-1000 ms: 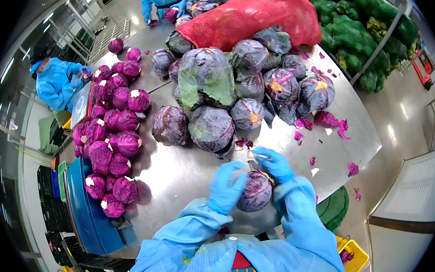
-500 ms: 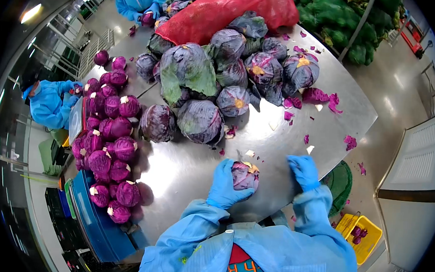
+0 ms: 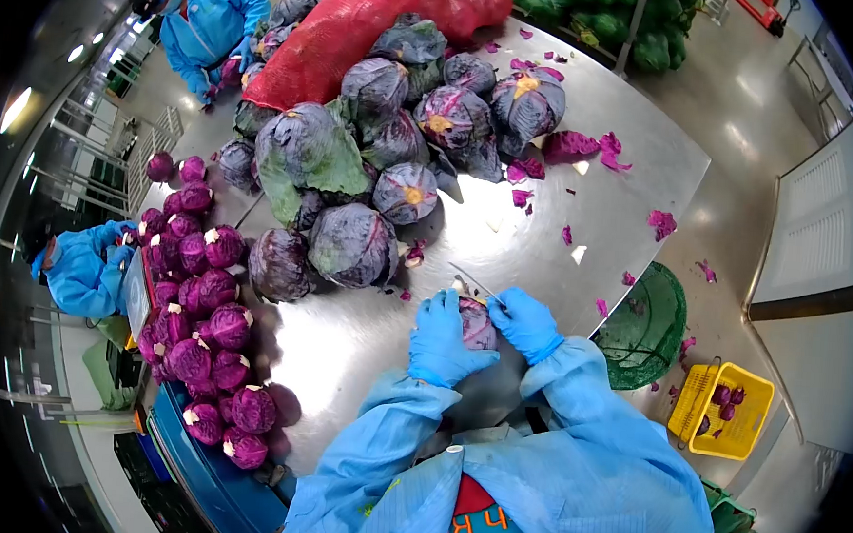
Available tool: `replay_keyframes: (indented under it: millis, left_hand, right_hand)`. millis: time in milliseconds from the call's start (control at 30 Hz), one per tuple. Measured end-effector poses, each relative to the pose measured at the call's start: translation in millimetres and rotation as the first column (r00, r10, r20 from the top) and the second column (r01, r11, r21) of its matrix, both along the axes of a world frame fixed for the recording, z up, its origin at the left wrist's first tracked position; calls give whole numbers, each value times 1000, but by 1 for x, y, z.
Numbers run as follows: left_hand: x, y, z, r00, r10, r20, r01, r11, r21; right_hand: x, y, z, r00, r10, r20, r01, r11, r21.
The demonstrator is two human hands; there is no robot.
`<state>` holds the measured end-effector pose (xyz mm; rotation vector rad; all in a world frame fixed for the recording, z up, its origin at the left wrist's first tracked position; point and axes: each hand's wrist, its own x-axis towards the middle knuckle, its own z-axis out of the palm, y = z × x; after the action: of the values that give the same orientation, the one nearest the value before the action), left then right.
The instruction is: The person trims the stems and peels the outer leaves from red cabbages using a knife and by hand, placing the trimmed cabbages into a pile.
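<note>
Near the front edge of the steel table (image 3: 343, 359), a small red cabbage (image 3: 478, 326) lies between my gloved hands. My left hand (image 3: 443, 341) is wrapped round its left side. Close against its right side is my right hand (image 3: 528, 324), closed on a knife (image 3: 472, 278) whose thin blade points up and left over the top of the cabbage. The knife's handle is hidden in the glove. Just beyond sit larger unpeeled cabbages (image 3: 354, 246) with dark outer leaves.
Trimmed purple cabbages (image 3: 199, 316) are heaped at the left. A red mesh sack (image 3: 362, 38) lies at the back, with torn leaves (image 3: 571, 146) to its right. A green mesh basket (image 3: 645, 329) and a yellow crate (image 3: 725, 412) stand at right. Two co-workers (image 3: 207, 23) work along the far left side.
My right hand has moved left from the table's right side to the cabbage, bringing the knife blade over its top. My left hand keeps hold of the cabbage. The whole view has shifted.
</note>
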<state>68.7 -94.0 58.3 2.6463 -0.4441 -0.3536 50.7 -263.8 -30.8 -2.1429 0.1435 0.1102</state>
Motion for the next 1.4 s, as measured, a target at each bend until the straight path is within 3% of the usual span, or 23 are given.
replay_keyframes:
  millis: [33,133,167,233,267,333,367,467,567,733,967,1067,1200,1267,1367,1400]
  left_hand:
    - [-2,-2,3,1000,3,-22,-2,1000,17]
    - [3,-10,14,999,-5,-50,8,999,50]
    - [3,-10,15,999,-17,-52,20,998,59]
    - [3,-3,10,999,-21,-42,22,1000,14]
    - [5,5,-2,999,-21,-29,19,999,-43]
    - [9,17,-16,1000,4,-22,-7,993,-114]
    - [12,20,-19,999,28,-24,-31,991,-128]
    - [20,19,-18,996,50,-73,-57,993,-99]
    - [21,12,-5,991,40,-128,-51,995,-83]
    - [23,19,-11,987,49,-154,-66,992,-108]
    - [30,25,-13,977,28,-210,-55,991,-121]
    - [31,25,-12,980,2,-198,-23,994,-107]
    - [29,19,-14,997,-20,-72,19,999,-27]
    - [30,22,-19,994,10,-113,-24,992,-125]
    - [27,22,-19,998,-19,-62,8,986,-169]
    - [24,19,-13,999,-26,-37,20,987,-158]
  right_hand:
    - [-1,-1,-5,991,78,107,-60,985,-164]
    - [7,-5,-12,990,-113,-81,120,988,93]
    - [9,-9,-19,954,-192,-231,255,925,283]
    - [9,-22,-31,810,-216,-545,539,640,548]
    - [5,-31,-32,816,-213,-537,509,706,493]
    - [-17,-36,-48,958,-279,-62,284,902,324]
    - [-28,-35,-57,955,-235,183,201,962,185]
    - [-56,-6,48,940,-13,341,64,988,-138]
    - [-78,22,53,999,13,-40,-27,926,-376]
    - [-74,22,14,999,0,-44,-16,935,-354]
    - [-68,17,-1,996,85,-23,-88,949,-302]
    - [-66,17,2,994,112,15,-98,917,-387]
    - [-55,15,16,987,141,-81,-162,887,-431]
    - [-45,18,19,979,137,-148,-192,859,-474]
    - [-19,26,-44,935,194,-297,-310,854,-418]
    - [-14,20,-40,956,234,-180,-285,887,-363]
